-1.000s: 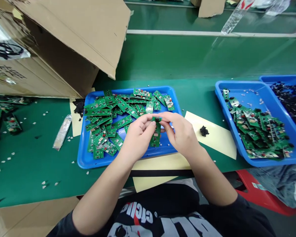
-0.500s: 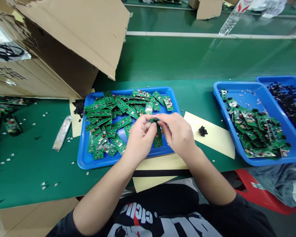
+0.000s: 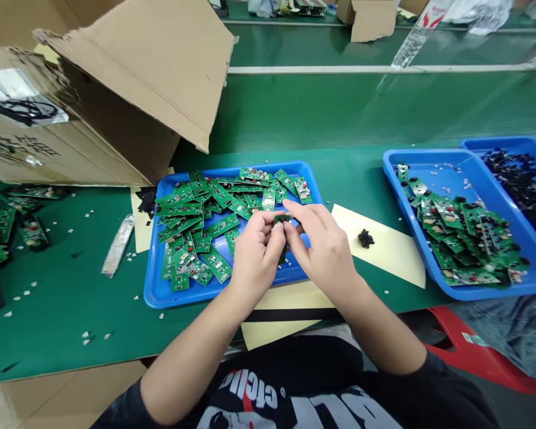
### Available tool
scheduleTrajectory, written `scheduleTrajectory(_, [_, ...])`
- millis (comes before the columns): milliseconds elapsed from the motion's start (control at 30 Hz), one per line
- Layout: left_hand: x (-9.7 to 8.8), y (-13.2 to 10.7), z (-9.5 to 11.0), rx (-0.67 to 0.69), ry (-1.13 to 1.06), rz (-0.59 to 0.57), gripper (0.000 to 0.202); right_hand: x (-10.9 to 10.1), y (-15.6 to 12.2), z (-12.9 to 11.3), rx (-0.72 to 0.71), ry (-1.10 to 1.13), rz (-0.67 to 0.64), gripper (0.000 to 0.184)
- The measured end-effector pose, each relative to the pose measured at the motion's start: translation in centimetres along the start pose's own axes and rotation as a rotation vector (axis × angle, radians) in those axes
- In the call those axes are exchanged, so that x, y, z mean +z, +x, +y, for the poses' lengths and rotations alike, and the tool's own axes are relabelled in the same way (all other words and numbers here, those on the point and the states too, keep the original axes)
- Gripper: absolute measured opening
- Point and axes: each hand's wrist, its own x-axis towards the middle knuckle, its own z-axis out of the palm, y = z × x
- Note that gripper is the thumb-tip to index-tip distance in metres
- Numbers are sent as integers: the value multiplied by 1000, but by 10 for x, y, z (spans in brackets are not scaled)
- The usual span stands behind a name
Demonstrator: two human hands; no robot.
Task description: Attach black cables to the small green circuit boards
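My left hand point(image 3: 255, 255) and my right hand point(image 3: 324, 244) meet over the near right part of a blue tray point(image 3: 157, 293) heaped with several green circuit boards point(image 3: 196, 220). Both hands pinch one small green circuit board point(image 3: 281, 219) by its top end, where a black part sits. The board hangs mostly hidden between my fingers. A small black clump point(image 3: 365, 239) lies on a pale yellow sheet point(image 3: 393, 253) just right of my right hand.
A large open cardboard box point(image 3: 116, 89) stands at the back left. A second blue tray point(image 3: 446, 179) of green boards sits right, and a third tray point(image 3: 518, 146) with black parts beyond it. Loose boards point(image 3: 0, 226) and a foil strip point(image 3: 118, 244) lie left.
My hands have closed in tighter around the board and turned it, so less of it shows. The view has shifted slightly downward.
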Motion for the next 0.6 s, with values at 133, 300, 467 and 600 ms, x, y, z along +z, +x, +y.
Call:
scheduleTrajectory(133, [-4, 2, 1, -31, -44, -40, 12, -11, 3, 7, 18, -21, 31, 33])
scheduleTrajectory(300, [-8, 7, 1, -87, -173, -109, 15, -18, 7, 21, -73, 135, -59, 29])
scheduleTrajectory(467, [-7, 7, 2, -86, -210, -128, 17, -14, 7, 23, -69, 195, -45, 18])
scheduleTrajectory(600, [-6, 5, 2, -54, -250, -114, 21, -12, 6, 23, -54, 249, 6, 12])
